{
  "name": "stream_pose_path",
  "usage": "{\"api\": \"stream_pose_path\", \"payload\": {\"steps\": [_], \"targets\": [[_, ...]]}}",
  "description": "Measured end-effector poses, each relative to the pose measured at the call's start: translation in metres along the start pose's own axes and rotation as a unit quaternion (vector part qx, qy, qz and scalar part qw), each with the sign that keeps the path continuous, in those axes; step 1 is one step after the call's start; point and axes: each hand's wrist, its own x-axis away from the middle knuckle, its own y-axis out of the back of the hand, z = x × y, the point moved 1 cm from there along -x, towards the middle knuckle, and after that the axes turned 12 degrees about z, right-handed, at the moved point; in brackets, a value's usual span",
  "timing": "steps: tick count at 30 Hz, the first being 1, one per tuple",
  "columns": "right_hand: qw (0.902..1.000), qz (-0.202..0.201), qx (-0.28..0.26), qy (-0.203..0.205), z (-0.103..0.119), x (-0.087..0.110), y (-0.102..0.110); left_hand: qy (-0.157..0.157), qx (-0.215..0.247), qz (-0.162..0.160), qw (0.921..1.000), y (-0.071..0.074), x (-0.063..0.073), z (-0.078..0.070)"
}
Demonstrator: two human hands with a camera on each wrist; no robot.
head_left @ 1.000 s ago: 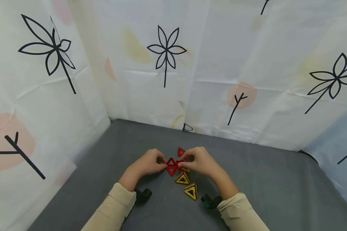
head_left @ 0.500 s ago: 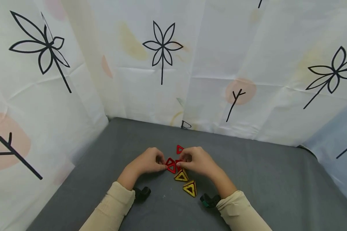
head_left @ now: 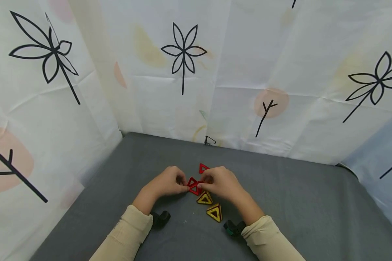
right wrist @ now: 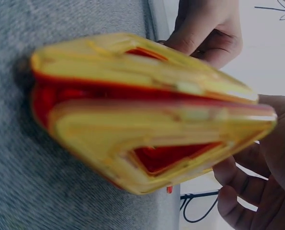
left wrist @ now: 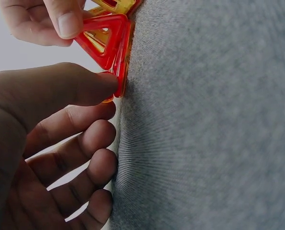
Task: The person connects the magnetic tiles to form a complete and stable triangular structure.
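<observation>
My left hand [head_left: 166, 182] pinches a red triangular magnetic tile [left wrist: 119, 81] between thumb and index finger, down at the cloth; its other fingers curl loosely. Opposite it, my right hand [head_left: 224, 183] pinches another red triangular tile [left wrist: 116, 40] at one corner. That tile tilts up, its far side close against the left hand's piece. In the head view the right fingers partly cover it. Just in front lies a yellow triangular tile piece [head_left: 204, 198]. Nearer the body stands a second yellow piece [head_left: 214, 212], which in the right wrist view shows yellow faces with red between them.
Behind the right fingers lies one more red triangular tile [head_left: 202, 168], partly hidden. A dark grey cloth [head_left: 297, 206] covers the table. White patterned sheets [head_left: 235, 65] rise along its back and sides. Black wrist cameras [head_left: 234, 228] hang close to the cloth.
My right hand has shifted slightly left, bringing its red tile closer to the left hand's piece. The left hand stays nearly in place. The head view has tilted a little downward.
</observation>
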Motion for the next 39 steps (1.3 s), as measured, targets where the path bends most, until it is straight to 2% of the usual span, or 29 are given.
{"api": "stream_pose_path", "payload": {"steps": [4, 13, 26, 32, 39], "targets": [[1.0, -0.002, 0.008, 0.002, 0.0009, -0.0002, 0.0, 0.001, 0.002, -0.001, 1.0, 0.0, -0.0001, -0.0007], [0.9996, 0.007, -0.021, 0.018, 0.0004, 0.0011, -0.0007, -0.005, -0.004, -0.001, 1.0, -0.0003, 0.0, -0.0003], [0.9992, 0.004, -0.013, 0.037, 0.0024, 0.0002, -0.0015, -0.012, -0.011, 0.0, 0.9999, -0.002, -0.0009, -0.001], [0.9986, -0.005, -0.013, 0.051, 0.0021, 0.0003, -0.0004, -0.03, -0.019, -0.013, 0.9993, -0.0039, -0.0019, -0.0003], [0.9938, -0.05, -0.049, 0.086, -0.007, 0.0009, 0.0067, -0.066, -0.019, -0.006, 0.9976, -0.0072, -0.0023, -0.0055]]}}
